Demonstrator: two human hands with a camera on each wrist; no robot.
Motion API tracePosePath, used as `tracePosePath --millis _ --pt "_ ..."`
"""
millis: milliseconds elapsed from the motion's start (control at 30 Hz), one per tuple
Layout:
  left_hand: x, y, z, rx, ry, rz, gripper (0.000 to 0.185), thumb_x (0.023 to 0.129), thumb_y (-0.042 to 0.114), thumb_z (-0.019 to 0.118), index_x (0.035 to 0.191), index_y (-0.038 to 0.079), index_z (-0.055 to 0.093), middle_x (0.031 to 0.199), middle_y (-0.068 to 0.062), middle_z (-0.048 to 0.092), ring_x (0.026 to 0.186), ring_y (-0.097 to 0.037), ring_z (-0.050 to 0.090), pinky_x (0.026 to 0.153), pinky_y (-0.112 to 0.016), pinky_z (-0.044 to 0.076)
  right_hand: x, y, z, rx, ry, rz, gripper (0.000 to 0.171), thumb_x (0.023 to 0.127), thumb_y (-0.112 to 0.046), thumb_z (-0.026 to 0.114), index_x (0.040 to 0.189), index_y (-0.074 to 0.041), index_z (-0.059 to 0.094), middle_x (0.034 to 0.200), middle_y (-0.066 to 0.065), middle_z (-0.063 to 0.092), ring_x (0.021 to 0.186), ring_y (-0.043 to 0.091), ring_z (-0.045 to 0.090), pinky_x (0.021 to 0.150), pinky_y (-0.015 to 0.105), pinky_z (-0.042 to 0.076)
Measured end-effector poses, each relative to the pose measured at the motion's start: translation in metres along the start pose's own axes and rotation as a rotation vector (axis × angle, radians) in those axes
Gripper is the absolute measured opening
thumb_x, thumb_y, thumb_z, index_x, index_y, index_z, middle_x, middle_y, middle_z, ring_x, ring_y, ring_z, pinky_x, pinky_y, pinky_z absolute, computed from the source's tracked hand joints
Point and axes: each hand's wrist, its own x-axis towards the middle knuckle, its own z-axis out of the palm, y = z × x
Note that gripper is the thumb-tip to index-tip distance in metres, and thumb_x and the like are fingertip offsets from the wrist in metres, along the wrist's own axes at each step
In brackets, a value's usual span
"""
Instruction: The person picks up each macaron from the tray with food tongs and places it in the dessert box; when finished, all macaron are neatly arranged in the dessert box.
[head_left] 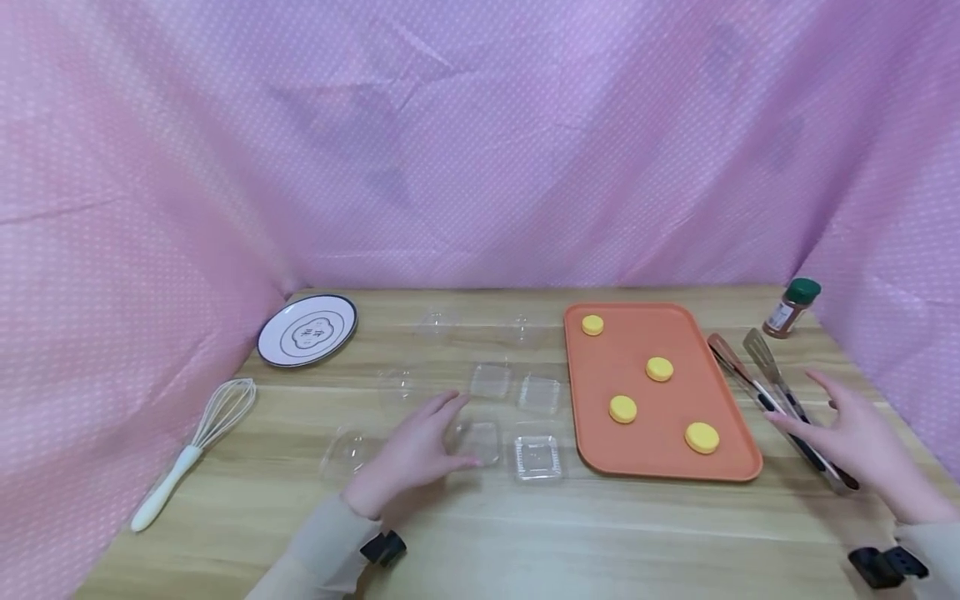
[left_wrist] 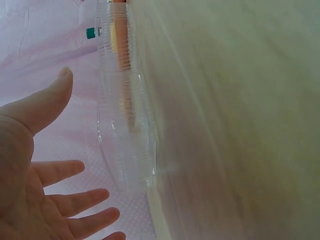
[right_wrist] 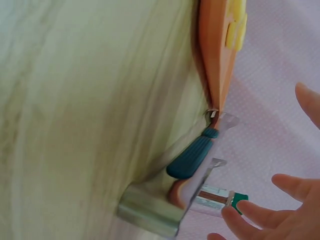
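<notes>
My left hand hovers with spread fingers over a clear square plastic container. Beside it stands another clear square container, with several more clear plastic pieces around. In the left wrist view, the clear plastic stands beyond the fingertips, and nothing is in the palm. Over at the right, my right hand, fingers apart, is above metal tongs with dark grips. The right wrist view shows the tongs' dark grip apart from the fingers. An orange tray bearing several yellow round cakes lies between the hands.
A white plate with a dark rim sits at the back left. In front of it lies a whisk with a pale handle. A green-capped spice jar stands at the back right. Pink dotted cloth surrounds the wooden table.
</notes>
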Motion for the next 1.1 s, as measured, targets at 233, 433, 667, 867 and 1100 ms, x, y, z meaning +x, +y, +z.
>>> tracePosePath --millis 233,433,667,867,1100 --pt "0.002 0.002 0.002 -0.041 -0.053 0.007 0.091 0.07 0.043 0.081 0.143 0.007 0.041 0.141 -0.025 0.043 0.128 -0.043 0.043 0.106 -0.055 0.038 0.005 0.007 -0.001 0.021 -0.071 0.043 0.1 0.086 -0.046 0.065 0.144 0.015 0.009 0.133 0.05 0.022 0.104 0.069 0.035 0.076 0.07 0.041" --pt "0.004 0.001 0.004 -0.056 -0.073 0.021 0.088 0.071 0.04 0.081 0.142 0.005 0.042 0.14 -0.026 0.043 0.128 -0.043 0.042 0.106 -0.055 0.038 0.009 0.018 0.001 0.053 -0.137 0.09 0.104 0.086 -0.047 0.064 0.144 0.014 0.002 0.133 0.052 0.017 0.11 0.068 0.03 0.082 0.071 0.038" --pt "0.005 0.001 0.004 -0.057 -0.11 0.022 0.085 0.073 0.037 0.08 0.141 0.003 0.042 0.141 -0.026 0.041 0.13 -0.042 0.041 0.107 -0.054 0.037 0.019 0.03 0.005 0.051 -0.234 0.062 0.108 0.085 -0.047 0.065 0.143 0.015 -0.002 0.126 0.056 0.021 0.109 0.068 0.03 0.085 0.071 0.036" --pt "0.008 0.001 0.005 -0.071 -0.145 0.016 0.082 0.075 0.035 0.079 0.141 0.003 0.042 0.142 -0.024 0.042 0.13 -0.04 0.042 0.108 -0.052 0.036 0.023 0.032 0.007 0.064 -0.271 0.082 0.107 0.087 -0.048 0.063 0.141 0.017 -0.002 0.123 0.05 0.027 0.107 0.063 0.036 0.082 0.066 0.041" --pt "0.009 -0.001 0.007 -0.072 -0.158 0.019 0.086 0.074 0.038 0.079 0.142 0.002 0.039 0.142 -0.019 0.045 0.13 -0.036 0.044 0.11 -0.048 0.036 0.029 0.031 0.013 0.063 -0.256 0.055 0.101 0.087 -0.042 0.065 0.139 0.021 0.006 0.122 0.054 0.027 0.108 0.064 0.035 0.084 0.067 0.039"
